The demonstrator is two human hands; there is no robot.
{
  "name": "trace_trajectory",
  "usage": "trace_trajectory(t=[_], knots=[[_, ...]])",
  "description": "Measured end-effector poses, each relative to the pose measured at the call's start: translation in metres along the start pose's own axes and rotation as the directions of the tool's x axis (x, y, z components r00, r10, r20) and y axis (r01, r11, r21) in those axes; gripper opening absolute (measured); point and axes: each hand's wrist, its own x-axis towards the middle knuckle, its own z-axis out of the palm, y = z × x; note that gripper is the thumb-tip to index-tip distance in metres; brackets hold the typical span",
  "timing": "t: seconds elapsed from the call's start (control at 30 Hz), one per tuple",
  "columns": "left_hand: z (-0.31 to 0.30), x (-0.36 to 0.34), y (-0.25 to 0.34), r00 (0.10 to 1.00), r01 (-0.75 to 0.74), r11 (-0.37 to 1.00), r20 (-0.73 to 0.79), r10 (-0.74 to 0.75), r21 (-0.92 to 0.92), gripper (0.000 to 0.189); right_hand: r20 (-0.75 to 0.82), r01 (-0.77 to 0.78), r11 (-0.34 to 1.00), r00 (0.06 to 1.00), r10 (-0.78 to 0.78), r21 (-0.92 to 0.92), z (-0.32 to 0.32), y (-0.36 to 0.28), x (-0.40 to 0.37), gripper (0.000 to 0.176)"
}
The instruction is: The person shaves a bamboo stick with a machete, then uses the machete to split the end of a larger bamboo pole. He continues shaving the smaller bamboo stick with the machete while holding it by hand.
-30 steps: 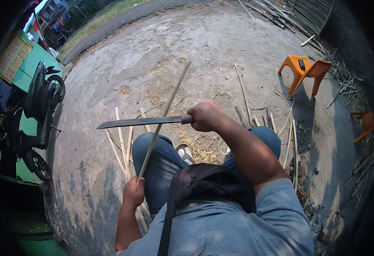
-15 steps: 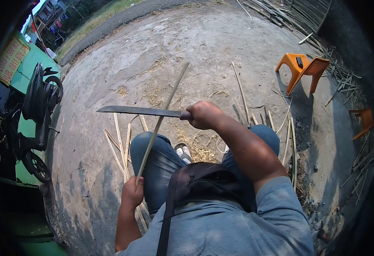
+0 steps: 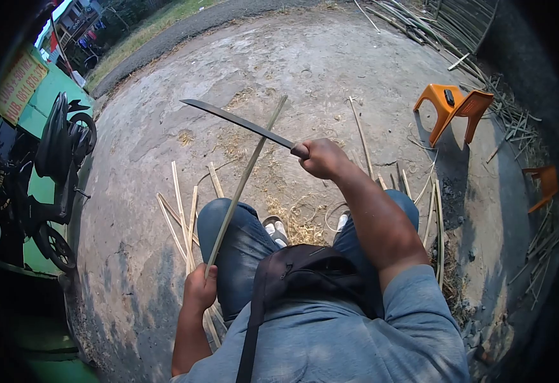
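Observation:
My left hand [image 3: 201, 287] is closed round the lower end of a long, thin bamboo strip [image 3: 242, 187], beside my left knee. The strip slants up and forward over my thigh, away from me. In my right hand [image 3: 323, 159] I grip the dark handle of a machete [image 3: 241, 121]. Its long blade points forward and to the left, crossing the strip near the strip's far end. Pale shavings [image 3: 298, 220] lie on the ground between my feet.
More bamboo strips [image 3: 180, 210] lie by my left leg, others [image 3: 438, 230] by my right. An orange plastic chair [image 3: 445, 112] with a small black object on its seat stands at the right. A motorbike [image 3: 56, 172] is parked at the left. Bamboo poles [image 3: 413, 25] lie at the back right.
My right hand has moved forward and to the right, and the blade has swung from nearly level to a slant, toward the strip's far end. My left hand has stayed put on the strip.

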Motion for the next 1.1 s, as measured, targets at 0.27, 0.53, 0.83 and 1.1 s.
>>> trace_trajectory(t=[0.27,0.53,0.83,1.1], knots=[[0.001,0.001,-0.003,1.000,-0.001,1.000,0.008,0.001,0.015,0.063,0.091,0.298,0.931,0.954,-0.285,-0.213,0.023,-0.038,-0.024,0.019],[0.000,0.000,-0.001,1.000,0.004,1.000,0.017,-0.004,-0.016,0.068,0.072,0.168,0.962,0.985,-0.156,-0.216,0.005,-0.034,-0.019,0.020],[0.000,0.002,-0.004,0.999,0.018,0.999,0.036,-0.017,-0.036,0.067,0.029,0.038,0.998,0.999,-0.040,0.043,0.011,-0.019,-0.012,0.021],[0.002,0.000,-0.004,1.000,-0.011,1.000,-0.006,0.011,-0.014,0.064,0.076,0.266,0.939,0.964,-0.255,-0.216,0.022,-0.038,-0.019,0.019]])
